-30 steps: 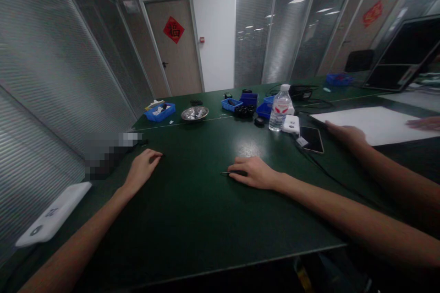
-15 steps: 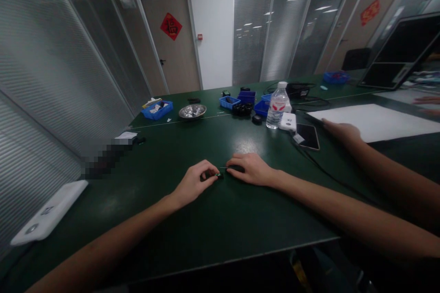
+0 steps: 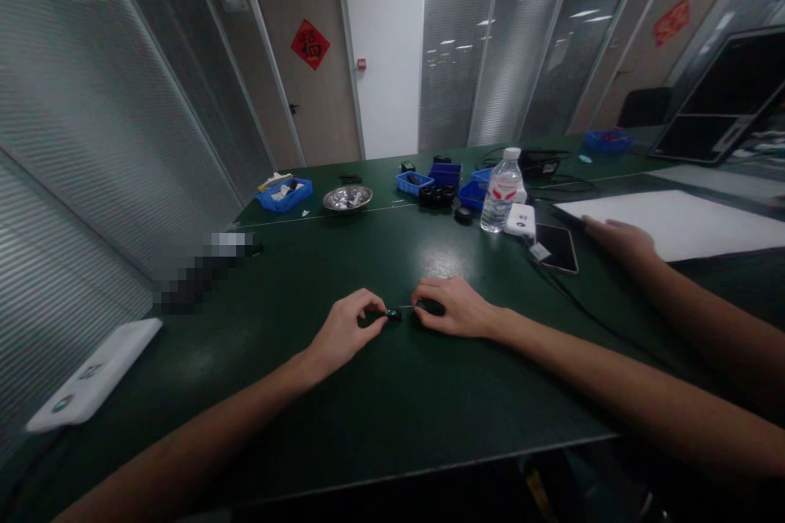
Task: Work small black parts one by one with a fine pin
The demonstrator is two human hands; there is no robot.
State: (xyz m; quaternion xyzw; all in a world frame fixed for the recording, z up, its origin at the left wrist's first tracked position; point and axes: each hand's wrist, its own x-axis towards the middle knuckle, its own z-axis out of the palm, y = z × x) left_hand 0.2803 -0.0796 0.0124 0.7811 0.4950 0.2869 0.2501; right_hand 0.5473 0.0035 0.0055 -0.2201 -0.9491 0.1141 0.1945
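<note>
My left hand (image 3: 347, 327) rests on the dark green table (image 3: 380, 400) with its fingers pinched on a small dark part (image 3: 392, 314) that has a green glint. My right hand (image 3: 450, 309) lies just right of it, fingers curled over a slim dark tool (image 3: 429, 309) whose thin tip points at the part. The two hands almost touch at the table's middle.
Another person's hand (image 3: 619, 239) rests by a white sheet (image 3: 680, 221), next to a black phone (image 3: 555, 247), a white box (image 3: 520, 221) and a water bottle (image 3: 500, 192). Blue bins (image 3: 285, 194), a metal bowl (image 3: 347, 198) and black parts (image 3: 437, 196) stand further back. A white device (image 3: 91, 376) lies at left.
My left hand moved from the left side of the table to the middle, bringing the small part up to the tool under my right hand. A second far hand at the right left view.
</note>
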